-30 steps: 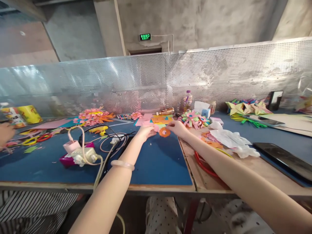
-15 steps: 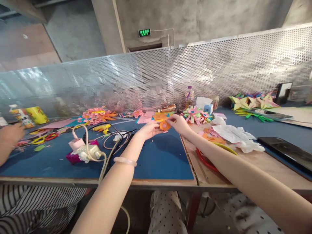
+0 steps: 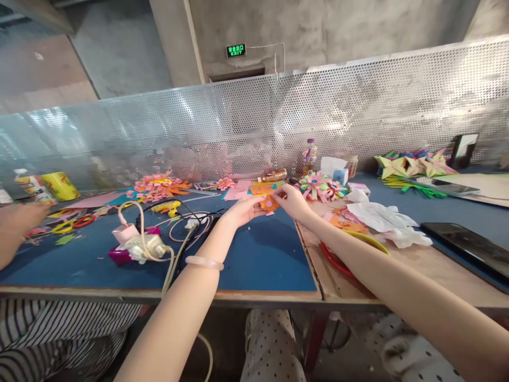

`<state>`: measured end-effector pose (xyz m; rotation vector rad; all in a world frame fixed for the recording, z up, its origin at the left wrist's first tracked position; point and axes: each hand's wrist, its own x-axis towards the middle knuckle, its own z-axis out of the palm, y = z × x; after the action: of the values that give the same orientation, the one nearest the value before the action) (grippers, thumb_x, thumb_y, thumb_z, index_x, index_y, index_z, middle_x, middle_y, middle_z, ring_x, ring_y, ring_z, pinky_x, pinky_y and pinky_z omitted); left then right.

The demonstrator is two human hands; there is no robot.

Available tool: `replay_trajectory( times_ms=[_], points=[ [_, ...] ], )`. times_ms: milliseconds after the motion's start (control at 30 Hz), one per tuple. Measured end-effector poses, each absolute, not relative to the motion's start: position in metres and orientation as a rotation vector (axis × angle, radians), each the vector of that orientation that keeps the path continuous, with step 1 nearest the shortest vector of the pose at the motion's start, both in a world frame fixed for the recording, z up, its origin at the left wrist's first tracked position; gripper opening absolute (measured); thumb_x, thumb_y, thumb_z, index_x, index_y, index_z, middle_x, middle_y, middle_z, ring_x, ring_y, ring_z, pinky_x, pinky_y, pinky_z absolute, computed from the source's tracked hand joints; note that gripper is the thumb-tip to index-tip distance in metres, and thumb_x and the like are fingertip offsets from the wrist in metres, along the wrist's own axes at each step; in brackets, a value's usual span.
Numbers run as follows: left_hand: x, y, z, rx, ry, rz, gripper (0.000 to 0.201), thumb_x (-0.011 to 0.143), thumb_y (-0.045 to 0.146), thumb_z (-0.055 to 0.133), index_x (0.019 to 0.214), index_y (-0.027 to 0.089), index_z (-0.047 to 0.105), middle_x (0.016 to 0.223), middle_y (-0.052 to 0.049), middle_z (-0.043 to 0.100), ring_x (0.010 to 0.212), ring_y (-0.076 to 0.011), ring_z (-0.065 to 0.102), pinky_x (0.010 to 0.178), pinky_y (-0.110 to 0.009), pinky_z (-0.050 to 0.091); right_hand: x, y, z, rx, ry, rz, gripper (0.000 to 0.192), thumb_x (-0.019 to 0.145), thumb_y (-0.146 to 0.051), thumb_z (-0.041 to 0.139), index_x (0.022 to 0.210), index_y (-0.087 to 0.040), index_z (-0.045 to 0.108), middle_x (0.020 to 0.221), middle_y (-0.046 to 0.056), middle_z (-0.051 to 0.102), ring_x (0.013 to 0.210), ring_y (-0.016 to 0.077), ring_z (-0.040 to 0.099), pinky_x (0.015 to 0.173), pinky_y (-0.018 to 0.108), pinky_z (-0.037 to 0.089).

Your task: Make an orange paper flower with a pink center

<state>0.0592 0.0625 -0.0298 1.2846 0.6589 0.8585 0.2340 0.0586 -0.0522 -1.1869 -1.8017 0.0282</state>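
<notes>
An orange paper flower [image 3: 269,203] is held between my two hands above the far part of the blue mat [image 3: 270,260]. My left hand [image 3: 243,210] is closed on its left side, with a pale bangle [image 3: 204,263] on that wrist. From the right, my right hand [image 3: 292,200] pinches the flower's edge with its fingertips. Just behind lie orange paper [image 3: 262,189] and pink sheets [image 3: 238,191]. Right of my hands sits a cluster of pink and green paper flowers [image 3: 316,187].
A power strip with chargers [image 3: 139,247], cables and a yellow glue gun [image 3: 167,208] lie to the left. Another person's hand [image 3: 19,225] is at the far left near scissors [image 3: 73,225]. Tissues [image 3: 385,220] and a phone [image 3: 463,249] lie right. A perforated metal screen [image 3: 222,127] stands behind.
My hands stay nearly in place, with the orange flower slightly turned between them. The other person's hand at the far left has shifted a little to the right.
</notes>
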Motion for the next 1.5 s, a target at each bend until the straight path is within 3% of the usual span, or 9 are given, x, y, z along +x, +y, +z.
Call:
replay_trajectory(
  times_ms=[133,400,600,733,833,967,1133,1300,1500],
  points=[
    [0.059,0.063,-0.030,1.293,0.664,0.859,0.018,0.082,0.013,0.059,0.099,0.011,0.063,0.080,-0.008,0.072,0.074,-0.0163,0.069,0.087,-0.038,0.052,0.234,0.059,-0.053,-1.168,-1.794,0.009,0.018,0.092,-0.029,0.057,0.092,-0.012,0.060,0.092,0.004,0.060,0.082,0.0152,0.059,0.075,0.033,0.051],
    [0.060,0.063,-0.029,1.293,0.675,0.887,0.023,0.084,0.021,0.060,0.105,0.012,0.064,0.091,-0.012,0.073,0.079,-0.0177,0.070,0.087,-0.037,0.052,0.233,0.058,-0.054,-1.132,-1.789,0.001,0.018,0.093,-0.029,0.056,0.091,-0.012,0.060,0.087,0.002,0.061,0.076,0.0134,0.060,0.070,0.031,0.052],
    [0.057,0.066,-0.027,1.310,0.758,0.936,0.019,0.079,0.015,0.065,0.097,0.008,0.066,0.091,-0.013,0.072,0.080,-0.0183,0.069,0.083,-0.034,0.052,0.239,0.058,-0.053,-1.129,-1.674,-0.128,0.018,0.093,-0.028,0.055,0.093,-0.011,0.059,0.084,0.002,0.060,0.071,0.0122,0.059,0.065,0.028,0.052],
    [0.053,0.065,-0.026,1.334,0.878,1.077,0.020,0.085,0.020,0.060,0.102,0.011,0.062,0.100,-0.008,0.068,0.086,-0.0170,0.065,0.079,-0.035,0.053,0.246,0.050,-0.038,-1.096,-1.617,-0.340,0.016,0.095,-0.026,0.050,0.101,-0.013,0.057,0.095,0.004,0.058,0.084,0.0160,0.058,0.075,0.034,0.050],
    [0.052,0.063,-0.029,1.366,1.046,1.144,0.025,0.088,0.027,0.056,0.110,0.014,0.057,0.107,-0.007,0.062,0.090,-0.0185,0.062,0.076,-0.038,0.053,0.245,0.037,-0.030,-0.945,-1.864,-0.483,0.013,0.094,-0.024,0.052,0.095,-0.013,0.058,0.096,0.004,0.057,0.092,0.0188,0.055,0.083,0.039,0.046],
    [0.052,0.070,-0.028,1.421,1.287,1.144,0.029,0.088,0.030,0.055,0.113,0.015,0.055,0.111,-0.008,0.059,0.092,-0.0195,0.061,0.077,-0.039,0.053,0.238,0.010,-0.038,-0.585,-2.358,-0.550,0.012,0.093,-0.019,0.050,0.088,-0.013,0.058,0.083,0.001,0.057,0.082,0.0163,0.056,0.077,0.034,0.047],
    [0.034,0.087,-0.010,1.508,1.502,0.945,0.031,0.087,0.029,0.057,0.114,0.015,0.056,0.116,-0.009,0.058,0.095,-0.0206,0.060,0.077,-0.039,0.052,0.240,-0.030,-0.054,-0.329,-2.584,-0.463,0.017,0.095,-0.021,0.042,0.098,-0.013,0.057,0.088,0.008,0.061,0.083,0.0198,0.054,0.072,0.033,0.046],
    [0.020,0.094,-0.012,1.582,1.534,0.692,0.029,0.087,0.028,0.056,0.114,0.015,0.056,0.114,-0.009,0.059,0.094,-0.0202,0.060,0.077,-0.039,0.052,0.259,-0.047,-0.046,-0.494,-2.452,-0.236,0.024,0.091,-0.009,0.033,0.109,-0.011,0.049,0.093,0.011,0.060,0.084,0.0185,0.052,0.073,0.032,0.047],
    [0.002,0.121,-0.015,1.621,1.534,0.861,0.030,0.088,0.030,0.055,0.114,0.015,0.055,0.115,-0.009,0.058,0.096,-0.0212,0.060,0.080,-0.041,0.051,0.268,-0.028,-0.037,-0.627,-2.452,-0.097,0.037,0.083,-0.001,0.033,0.105,-0.016,0.057,0.101,0.009,0.060,0.092,0.0211,0.051,0.080,0.037,0.046]
  ],
)
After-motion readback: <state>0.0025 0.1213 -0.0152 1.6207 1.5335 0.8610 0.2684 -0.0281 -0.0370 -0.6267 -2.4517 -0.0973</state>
